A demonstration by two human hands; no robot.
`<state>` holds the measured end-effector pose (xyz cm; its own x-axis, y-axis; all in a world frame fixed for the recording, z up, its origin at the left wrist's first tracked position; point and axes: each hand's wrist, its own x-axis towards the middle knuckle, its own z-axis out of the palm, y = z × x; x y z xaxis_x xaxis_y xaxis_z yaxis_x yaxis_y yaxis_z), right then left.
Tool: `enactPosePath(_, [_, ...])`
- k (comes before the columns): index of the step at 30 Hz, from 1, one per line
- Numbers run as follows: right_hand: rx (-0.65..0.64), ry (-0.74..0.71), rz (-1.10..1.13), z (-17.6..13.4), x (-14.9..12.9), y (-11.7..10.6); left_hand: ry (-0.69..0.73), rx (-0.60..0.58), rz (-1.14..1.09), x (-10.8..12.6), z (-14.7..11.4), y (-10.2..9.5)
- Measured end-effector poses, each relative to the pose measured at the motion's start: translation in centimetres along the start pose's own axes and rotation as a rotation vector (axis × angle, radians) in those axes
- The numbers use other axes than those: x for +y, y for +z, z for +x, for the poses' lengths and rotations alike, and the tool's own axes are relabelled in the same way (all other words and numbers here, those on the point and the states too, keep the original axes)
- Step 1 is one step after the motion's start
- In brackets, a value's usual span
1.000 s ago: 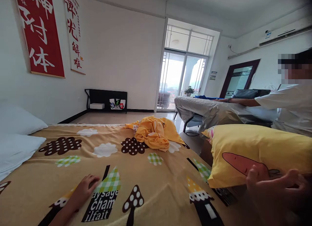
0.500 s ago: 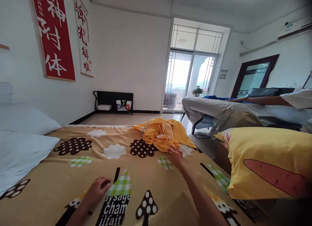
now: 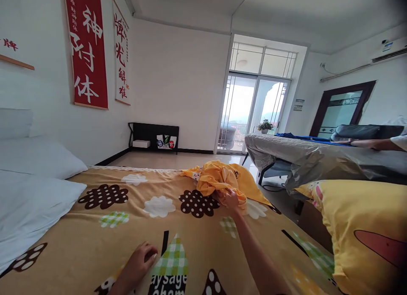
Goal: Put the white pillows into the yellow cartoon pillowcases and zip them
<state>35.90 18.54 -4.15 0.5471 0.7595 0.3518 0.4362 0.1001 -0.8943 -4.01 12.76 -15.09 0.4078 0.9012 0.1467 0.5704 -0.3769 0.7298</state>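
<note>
A crumpled yellow cloth [image 3: 219, 178] with a small printed figure and a dark letter lies at the far side of the bed. My right hand [image 3: 232, 198] is closed on its near folds, and the fingertips are partly hidden in the fabric. On the patterned bedsheet [image 3: 133, 227], nearer to me, rests my left hand [image 3: 143, 259]. Its fingers are loosely curled, with a gap to the thumb and nothing between them. The sheet is tan, printed with clouds, mushrooms and checked trees.
White pillows [image 3: 41, 193] lie on the left. A yellow pillow [image 3: 365, 231] sits at the right edge. Beyond it stands a plastic-covered table [image 3: 292, 155], where another person's arm [image 3: 372, 145] reaches over blue cloth. A black low shelf [image 3: 149, 132] is against the back wall.
My right hand has closed on the yellow cloth's near edge, and its folds have shifted slightly. My left hand stays on the sheet. The view has turned a little left; the other person's arm has drawn back.
</note>
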Motion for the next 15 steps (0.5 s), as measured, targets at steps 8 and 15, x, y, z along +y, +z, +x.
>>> enactPosePath(8, [0.073,-0.491,0.352,-0.4,-13.4,-5.8,0.047,0.032,-0.02,0.0,-0.6,-0.4])
enactPosePath(15, [-0.423,-0.429,0.327,-10.9,-16.3,-11.8,0.147,0.191,-0.104,2.2,-2.1,1.4])
